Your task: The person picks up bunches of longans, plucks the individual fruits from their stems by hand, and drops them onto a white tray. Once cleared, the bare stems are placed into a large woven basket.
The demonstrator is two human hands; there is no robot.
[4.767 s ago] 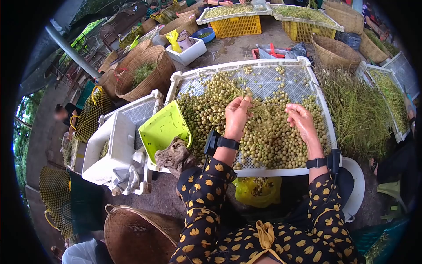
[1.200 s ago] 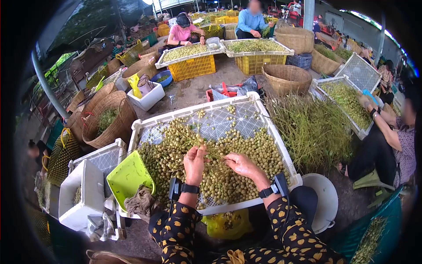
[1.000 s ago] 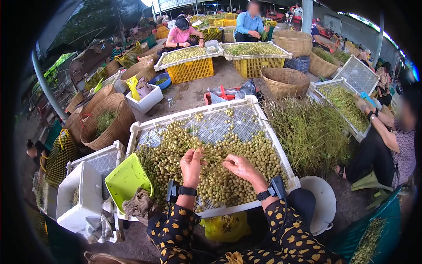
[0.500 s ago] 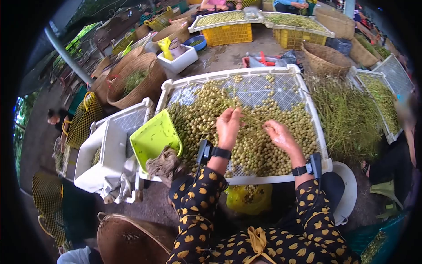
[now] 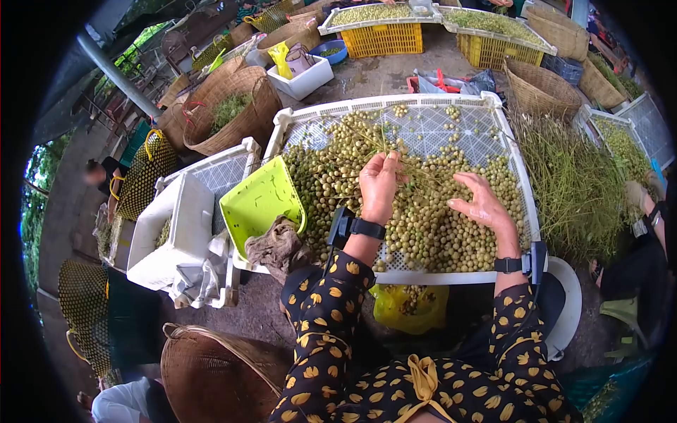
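A white mesh tray (image 5: 384, 103) in front of me bears a heap of small round yellowish-brown fruits (image 5: 437, 243), with thin stems among them. Over its middle, my left hand (image 5: 379, 187) is closed, thumb against fingers, on a thin green fruit stem (image 5: 386, 137). To the right, my right hand (image 5: 486, 204) hovers above the fruits with thumb and fingers apart, holding nothing. A lime-green tub (image 5: 255, 201) leans at the tray's left side, a crumpled brown cloth (image 5: 277, 247) by its lower edge.
Cut stems (image 5: 564, 190) are piled right of the tray. A white foam box (image 5: 180, 222) and a wicker basket (image 5: 236, 116) stand left. Below the tray is a yellow bag (image 5: 409, 310); another wicker basket (image 5: 211, 374) is near my left side. A person's arm (image 5: 652, 211) shows far right.
My right hand has opened and moved right, away from the stems near my left hand. The left hand stays closed on a stem. The whole view has shifted slightly.
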